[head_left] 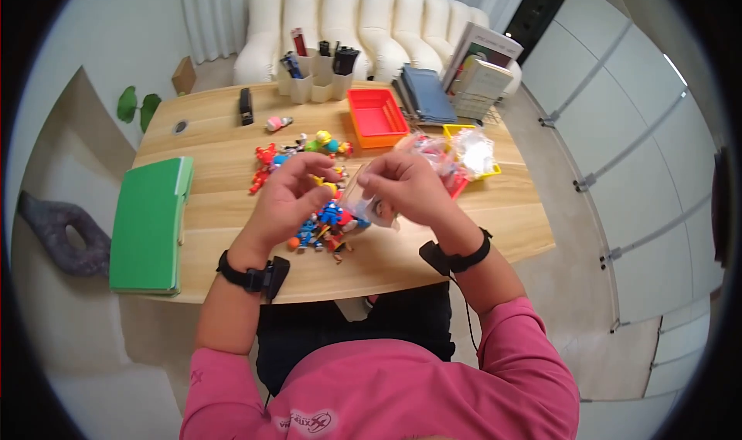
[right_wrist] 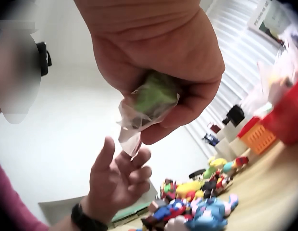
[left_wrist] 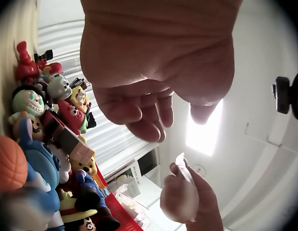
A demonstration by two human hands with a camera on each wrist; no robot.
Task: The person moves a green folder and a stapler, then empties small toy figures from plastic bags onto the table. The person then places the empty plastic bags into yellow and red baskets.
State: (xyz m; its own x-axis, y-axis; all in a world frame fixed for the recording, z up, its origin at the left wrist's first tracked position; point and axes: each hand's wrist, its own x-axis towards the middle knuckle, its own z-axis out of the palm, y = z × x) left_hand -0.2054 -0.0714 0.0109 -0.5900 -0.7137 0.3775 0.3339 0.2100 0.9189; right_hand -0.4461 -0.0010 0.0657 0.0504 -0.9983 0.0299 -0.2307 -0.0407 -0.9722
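My right hand (head_left: 410, 186) holds a clear plastic bag (head_left: 380, 210), its fingers curled round it; in the right wrist view something green (right_wrist: 156, 91) shows inside the bag (right_wrist: 137, 113). Facing it, my left hand (head_left: 294, 197) has its fingers loosely bent and holds nothing; in the left wrist view a gap separates this hand (left_wrist: 149, 72) from the right hand (left_wrist: 206, 197). Below both hands lies a pile of small toy figures (head_left: 331, 212), with a blue figure (left_wrist: 41, 154) and an orange basketball (left_wrist: 9, 163) close to the left wrist camera.
Behind the pile stands a red and orange basket (head_left: 379, 118). Plastic-wrapped items lie in a yellow tray (head_left: 488, 169) at the right. A green folder (head_left: 151, 224) is on the left, a black stapler (head_left: 246, 106) and pen holders (head_left: 318, 84) at the back, beside blue folders (head_left: 427, 96).
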